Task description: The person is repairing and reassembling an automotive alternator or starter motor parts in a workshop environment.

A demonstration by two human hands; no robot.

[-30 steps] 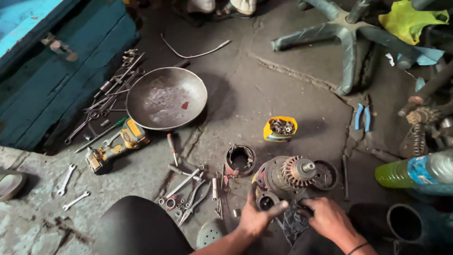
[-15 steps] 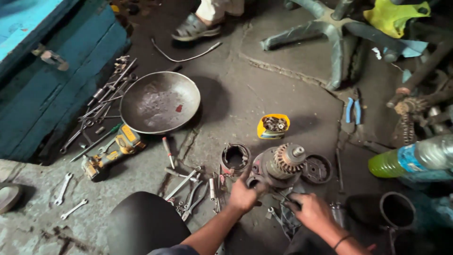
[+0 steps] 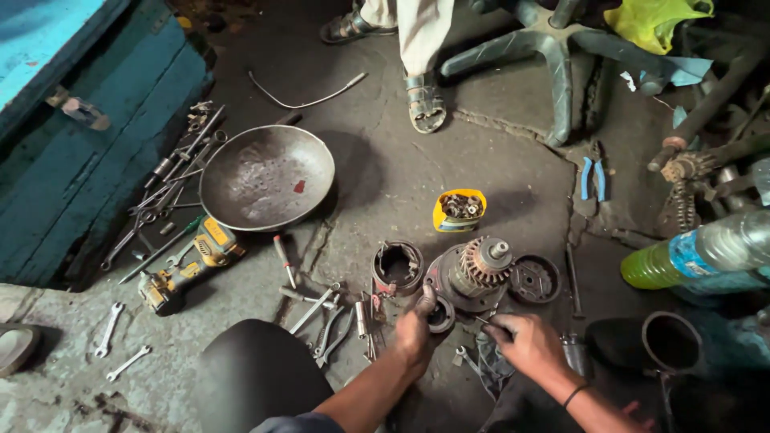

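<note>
My left hand (image 3: 415, 330) grips a small round metal ring part (image 3: 440, 315) on the concrete floor, just in front of a dismantled motor rotor with a finned gear end (image 3: 475, 271). My right hand (image 3: 525, 345), with a dark band on its wrist, pinches a thin metal tool (image 3: 486, 322) whose tip points toward the ring part. A cylindrical metal housing (image 3: 397, 267) stands left of the rotor. Right of the rotor lies a round end plate (image 3: 535, 278). A grey rag (image 3: 489, 365) lies under my right hand.
A yellow tub of bolts (image 3: 459, 210) sits behind the rotor. A big metal pan (image 3: 265, 176), a yellow power tool (image 3: 188, 265), spanners (image 3: 108, 329) and pliers (image 3: 329, 325) lie left. Blue-handled pliers (image 3: 593, 178), a green bottle (image 3: 690, 256), chair base (image 3: 553, 56) and another person's sandalled foot (image 3: 425, 104) are nearby.
My left hand has shifted up onto the ring part and my right hand has followed with the thin tool. The view tilted, bringing another person's feet into sight at the top.
</note>
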